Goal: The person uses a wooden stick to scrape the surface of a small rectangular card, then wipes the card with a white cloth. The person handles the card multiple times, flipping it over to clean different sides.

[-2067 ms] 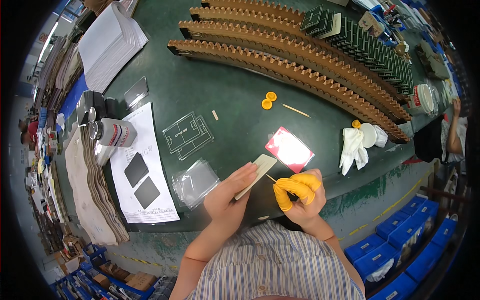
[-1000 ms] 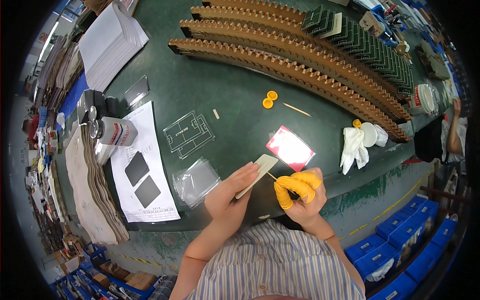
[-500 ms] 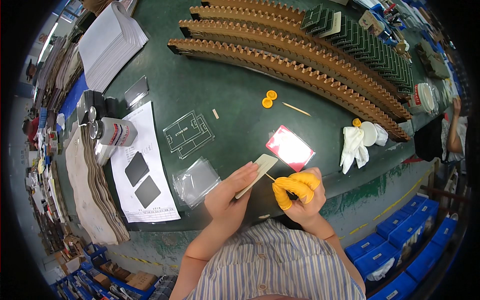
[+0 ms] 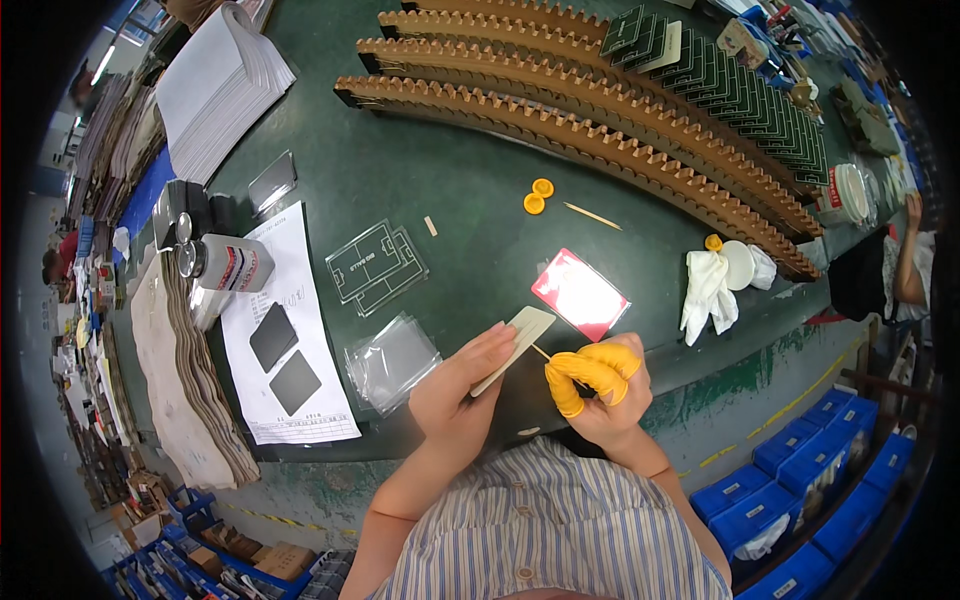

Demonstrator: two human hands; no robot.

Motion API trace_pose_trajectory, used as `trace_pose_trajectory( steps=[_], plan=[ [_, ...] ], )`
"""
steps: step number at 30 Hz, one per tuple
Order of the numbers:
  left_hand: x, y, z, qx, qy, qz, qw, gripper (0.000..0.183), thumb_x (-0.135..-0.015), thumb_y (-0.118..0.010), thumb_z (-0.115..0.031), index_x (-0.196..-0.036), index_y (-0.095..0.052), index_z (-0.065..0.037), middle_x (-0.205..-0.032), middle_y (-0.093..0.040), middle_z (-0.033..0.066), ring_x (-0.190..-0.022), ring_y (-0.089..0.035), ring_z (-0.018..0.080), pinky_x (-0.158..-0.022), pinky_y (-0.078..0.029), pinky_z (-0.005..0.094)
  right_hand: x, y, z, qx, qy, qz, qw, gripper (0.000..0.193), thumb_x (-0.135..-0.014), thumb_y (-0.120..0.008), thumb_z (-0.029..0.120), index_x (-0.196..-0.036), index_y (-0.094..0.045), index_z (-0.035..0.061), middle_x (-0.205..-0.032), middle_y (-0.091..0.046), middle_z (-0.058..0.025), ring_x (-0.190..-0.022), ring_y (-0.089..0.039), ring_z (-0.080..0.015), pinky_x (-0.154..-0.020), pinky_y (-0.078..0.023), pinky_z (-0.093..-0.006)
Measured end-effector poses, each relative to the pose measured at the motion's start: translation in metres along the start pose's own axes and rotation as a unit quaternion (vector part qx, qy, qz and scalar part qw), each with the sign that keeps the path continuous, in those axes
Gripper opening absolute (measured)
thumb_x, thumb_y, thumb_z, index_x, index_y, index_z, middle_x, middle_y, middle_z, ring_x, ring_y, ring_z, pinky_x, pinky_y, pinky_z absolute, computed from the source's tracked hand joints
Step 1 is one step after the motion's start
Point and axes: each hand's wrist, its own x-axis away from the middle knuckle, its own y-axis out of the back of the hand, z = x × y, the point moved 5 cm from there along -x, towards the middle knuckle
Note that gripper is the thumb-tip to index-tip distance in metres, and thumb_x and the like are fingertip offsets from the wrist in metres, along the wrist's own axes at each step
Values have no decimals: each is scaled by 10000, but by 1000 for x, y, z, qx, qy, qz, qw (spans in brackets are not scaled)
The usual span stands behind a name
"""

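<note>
Between the thumb and fingers of my left hand is a cream-coloured flat card, tilted on edge. My right hand wears yellow finger cots and pinches a thin wooden stick. The stick's tip meets or nearly meets the card's right edge; I cannot tell whether they touch. Just beyond both hands lies a glossy red and white card. Left of my left hand is a pile of clear plastic sleeves. Green cards with white line drawings lie farther off.
Long notched wooden racks cross the far side, green cards standing in the right end. Loose yellow finger cots, a wooden toothpick and white cloths lie nearer. At left are a printed sheet, a bottle and stacked paper.
Both hands, the card and the stick hold almost the same position. No clear movement shows on the table.
</note>
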Motion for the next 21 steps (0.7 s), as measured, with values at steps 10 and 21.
trace_pose_trajectory(
  steps=[10, 21],
  plan=[
    [0, 0, 0, 1, -8, -7, 1000, 155, -786, -628, 127, -921, -644, 53, -981, -677, 198, -994, -649, 297, -881, -503, 337, 1, 0, -1, 2, 3, 3, 1000, 272, -618, -808, 60, -859, -687, 92, -828, -554, -12, -646, -530, -199, -587, -398, -311],
    [0, 0, -1, 2, -9, -3, 1000, 157, -783, -628, 131, -920, -641, 56, -986, -675, 202, -995, -649, 297, -879, -503, 335, 5, 2, -5, 15, -12, 0, 1000, 252, -649, -801, 76, -871, -683, 87, -844, -546, -22, -655, -533, -208, -588, -401, -319]
  ],
)
